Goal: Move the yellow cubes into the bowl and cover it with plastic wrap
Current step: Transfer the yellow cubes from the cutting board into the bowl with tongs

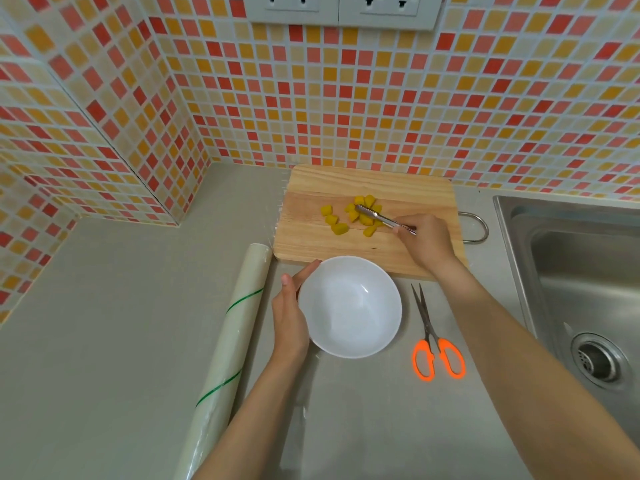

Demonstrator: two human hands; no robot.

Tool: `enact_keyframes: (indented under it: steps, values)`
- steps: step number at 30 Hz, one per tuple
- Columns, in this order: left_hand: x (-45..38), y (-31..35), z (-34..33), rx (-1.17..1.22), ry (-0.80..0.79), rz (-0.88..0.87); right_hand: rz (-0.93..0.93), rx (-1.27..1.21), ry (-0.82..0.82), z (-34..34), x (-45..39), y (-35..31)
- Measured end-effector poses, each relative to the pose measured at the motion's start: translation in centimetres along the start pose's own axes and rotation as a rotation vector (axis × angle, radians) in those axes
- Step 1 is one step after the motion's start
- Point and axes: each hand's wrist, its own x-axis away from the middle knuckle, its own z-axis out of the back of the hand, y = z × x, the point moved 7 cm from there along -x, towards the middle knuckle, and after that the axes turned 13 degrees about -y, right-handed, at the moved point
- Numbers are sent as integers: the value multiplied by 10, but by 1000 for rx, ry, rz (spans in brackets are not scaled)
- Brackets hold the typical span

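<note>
Several yellow cubes (pixel 360 216) lie scattered on a wooden cutting board (pixel 311 237). My right hand (pixel 427 242) grips metal tongs (pixel 381 218), whose tips rest among the cubes near the middle of the pile. In front of the board stands a white bowl (pixel 349 306) with nothing inside. My left hand (pixel 291 313) cups the bowl's left rim. A roll of plastic wrap (pixel 235 341) lies on the counter to the left of the bowl, running front to back.
Orange-handled scissors (pixel 436 341) lie right of the bowl, blades pointing away. A steel sink (pixel 581 278) fills the right side. Tiled walls close off the back and the left corner. A sheet of wrap appears spread on the grey counter (pixel 121 306) under the bowl.
</note>
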Motion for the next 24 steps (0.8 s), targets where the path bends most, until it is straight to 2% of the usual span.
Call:
enact_keyframes:
  steps: [8, 13, 19, 21, 24]
  values:
    - [-29, 3, 10, 4, 63, 0, 118, -137, 25, 7, 8, -15]
    - [-40, 3, 13, 2, 80, 1, 273, -171, -140, -4, 44, -36]
    - [-41, 0, 15, -11, 72, -2, 238, -125, -327, -25, 56, -29]
    - [-39, -2, 16, -13, 74, 5, 223, -164, -309, -24, 53, -26]
    - [-35, -2, 20, -8, 89, 16, 201, -178, -163, -12, 37, -22]
